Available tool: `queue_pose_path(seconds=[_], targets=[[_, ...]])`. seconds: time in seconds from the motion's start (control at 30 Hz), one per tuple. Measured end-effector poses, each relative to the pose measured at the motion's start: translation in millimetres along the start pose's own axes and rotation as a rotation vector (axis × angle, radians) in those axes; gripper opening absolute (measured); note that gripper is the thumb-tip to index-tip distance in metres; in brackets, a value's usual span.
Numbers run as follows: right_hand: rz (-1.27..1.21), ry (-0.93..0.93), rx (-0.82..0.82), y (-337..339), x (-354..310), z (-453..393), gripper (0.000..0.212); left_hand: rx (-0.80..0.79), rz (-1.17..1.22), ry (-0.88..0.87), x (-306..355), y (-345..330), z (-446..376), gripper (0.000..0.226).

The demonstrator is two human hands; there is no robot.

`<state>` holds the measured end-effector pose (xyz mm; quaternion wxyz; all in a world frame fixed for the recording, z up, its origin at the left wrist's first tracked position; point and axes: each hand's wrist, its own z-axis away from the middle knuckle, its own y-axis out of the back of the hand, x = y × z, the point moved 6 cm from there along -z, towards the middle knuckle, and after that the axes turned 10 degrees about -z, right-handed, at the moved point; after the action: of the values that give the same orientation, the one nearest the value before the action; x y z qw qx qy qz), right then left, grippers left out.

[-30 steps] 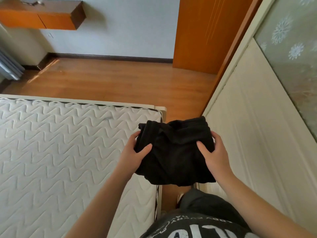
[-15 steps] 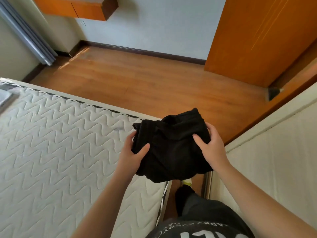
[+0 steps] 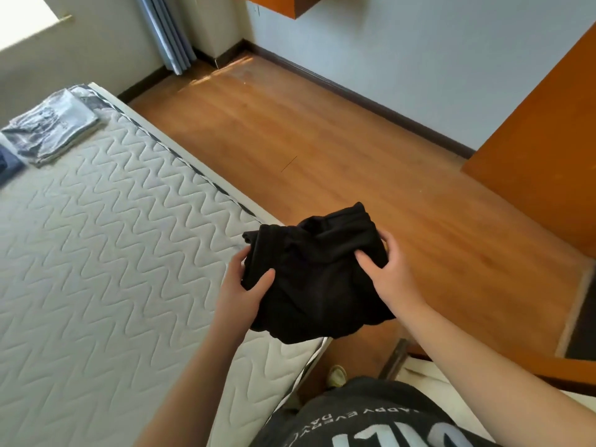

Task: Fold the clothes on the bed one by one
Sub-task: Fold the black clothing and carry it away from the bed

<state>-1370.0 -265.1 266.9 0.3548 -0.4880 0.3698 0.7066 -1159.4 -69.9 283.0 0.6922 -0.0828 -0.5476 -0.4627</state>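
While the bed [image 3: 96, 253] fills the left of the view, folded clothes [image 3: 51, 127] lie at its far corner. Black garment [image 3: 317, 272], bundled, is held above the bed's near corner. Left hand [image 3: 240, 290] grips its left edge, right hand [image 3: 392, 272] its right edge, thumbs on top, fingers under. Long axis runs hand to hand. Pile lies far left, nearer the left hand.
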Motion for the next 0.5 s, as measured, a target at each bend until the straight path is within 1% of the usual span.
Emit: queue_pose_path(seconds=[0.07, 0.2, 0.27, 0.37, 0.5], targets=[[0.015, -0.001, -0.015, -3, -3, -9, 0.059, 0.011, 0.016, 0.013, 0, 3, -3, 0.045], [0.027, 0.025, -0.013, -6, -9, -24, 0.054, 0.012, 0.070, 0.010, -2, 7, -22, 0.044], [0.024, 0.041, 0.016, -6, -11, -31, 0.053, 0.001, 0.127, -0.002, -2, 5, -35, 0.042], [0.022, 0.013, 0.039, 2, -11, -42, 0.057, -0.015, 0.203, -0.006, 3, -4, -52, 0.040], [0.047, 0.003, 0.117, 28, -19, -60, 0.058, -0.085, 0.238, -0.040, 27, -24, -77, 0.041]])
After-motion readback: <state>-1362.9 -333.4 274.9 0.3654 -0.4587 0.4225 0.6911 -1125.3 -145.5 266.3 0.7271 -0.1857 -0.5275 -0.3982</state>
